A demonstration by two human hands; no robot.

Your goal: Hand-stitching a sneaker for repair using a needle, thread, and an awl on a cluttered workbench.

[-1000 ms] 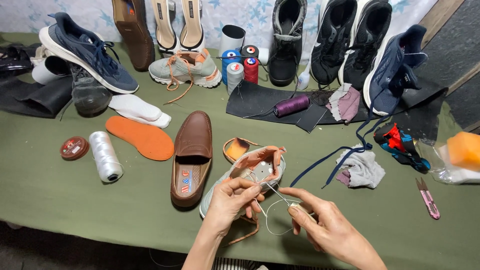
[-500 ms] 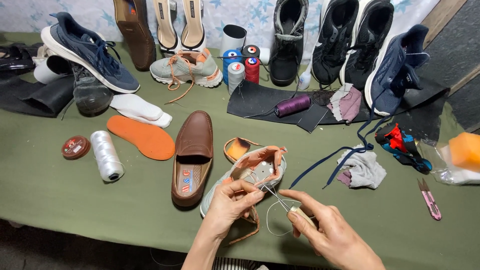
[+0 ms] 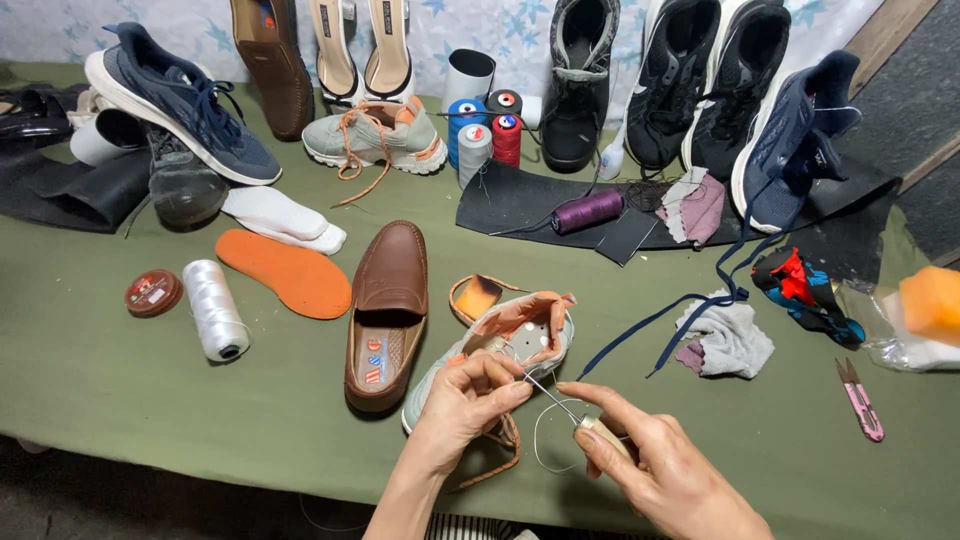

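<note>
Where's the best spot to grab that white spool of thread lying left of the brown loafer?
Probably around its middle, coming straight down from above. The white thread spool lies on its side on the green table, so its round flanks face up with free space either side: the small red tin to its left, the orange insole to its right. The fingers should span across its width.

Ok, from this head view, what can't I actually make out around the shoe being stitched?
- Awl tip: too thin to tell where it enters the grey-green sneaker.
- Sneaker toe: hidden behind the left hand.
- Awl handle: mostly wrapped by the right hand.
- White thread loop: too fine to trace.
- Orange block: cut off by the right edge.
</note>
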